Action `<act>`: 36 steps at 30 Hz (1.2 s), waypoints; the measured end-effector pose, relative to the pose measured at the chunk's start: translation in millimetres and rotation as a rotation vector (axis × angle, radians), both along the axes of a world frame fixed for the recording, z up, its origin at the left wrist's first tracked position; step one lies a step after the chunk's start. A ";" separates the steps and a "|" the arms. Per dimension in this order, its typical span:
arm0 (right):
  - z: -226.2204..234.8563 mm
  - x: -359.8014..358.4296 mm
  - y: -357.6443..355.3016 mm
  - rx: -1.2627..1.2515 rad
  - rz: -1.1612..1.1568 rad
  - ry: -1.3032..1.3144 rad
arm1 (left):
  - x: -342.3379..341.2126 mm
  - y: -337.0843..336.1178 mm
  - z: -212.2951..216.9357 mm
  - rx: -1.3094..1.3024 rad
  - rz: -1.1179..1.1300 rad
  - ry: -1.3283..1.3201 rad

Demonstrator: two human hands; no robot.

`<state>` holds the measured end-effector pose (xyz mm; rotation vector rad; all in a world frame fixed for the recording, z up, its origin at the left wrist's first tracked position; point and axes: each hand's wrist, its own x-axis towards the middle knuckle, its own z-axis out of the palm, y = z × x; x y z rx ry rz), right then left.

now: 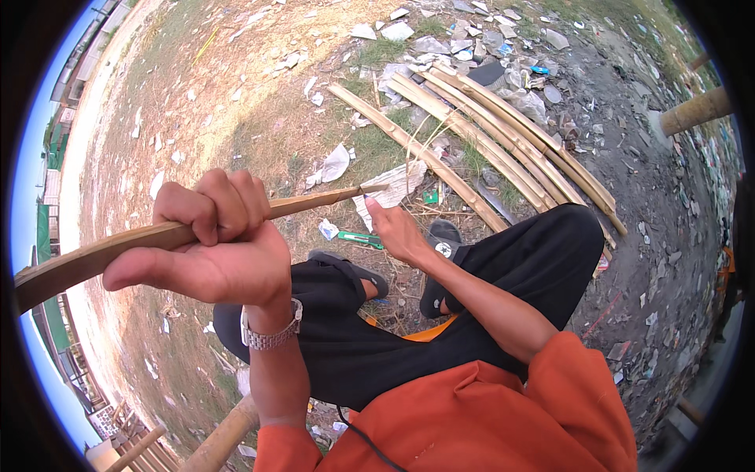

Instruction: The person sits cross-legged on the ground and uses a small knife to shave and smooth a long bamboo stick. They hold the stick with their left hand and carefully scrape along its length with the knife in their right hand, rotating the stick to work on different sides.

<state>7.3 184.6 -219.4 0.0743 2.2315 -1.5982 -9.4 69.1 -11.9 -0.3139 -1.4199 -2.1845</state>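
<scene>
Close under the head camera, the left hand (pixel 208 252) is raised with its forearm upright, fingers curled tight around a split bamboo strip (pixel 157 236) that slants from the lower left up toward the middle. Farther out, over the black-trousered knees, the right hand (pixel 393 230) reaches forward on a bent arm and pinches the strip's far tip. Beyond them, more bamboo slats (pixel 487 134) lie on the littered ground.
</scene>
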 end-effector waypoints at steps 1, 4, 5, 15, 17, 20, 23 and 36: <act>-17.7 2.1 2.5 0.050 0.008 -0.040 | -1.8 -2.6 -0.2 -0.006 0.014 -0.012; -32.8 3.6 6.0 0.164 -0.029 -0.113 | -4.4 -1.9 2.0 -0.034 -0.058 0.015; -20.4 2.4 1.2 0.137 -0.037 -0.076 | -4.1 -3.4 0.5 -0.051 -0.085 0.027; 29.6 11.6 -7.8 -0.097 0.049 0.065 | -5.4 -37.1 -2.8 -0.047 -0.418 0.101; 33.3 9.9 -7.5 -0.051 0.063 0.060 | -5.9 -39.3 -4.2 -0.046 -0.424 0.110; 38.7 11.1 -10.9 -0.003 0.049 0.119 | -4.1 -39.4 -3.8 -0.026 -0.377 0.092; 30.4 10.9 -14.7 0.043 0.009 0.155 | -3.1 -39.7 -0.7 -0.022 -0.254 0.038; 41.4 19.7 -22.0 0.274 -0.081 -0.071 | -3.8 -32.1 12.7 -0.003 -0.089 -0.054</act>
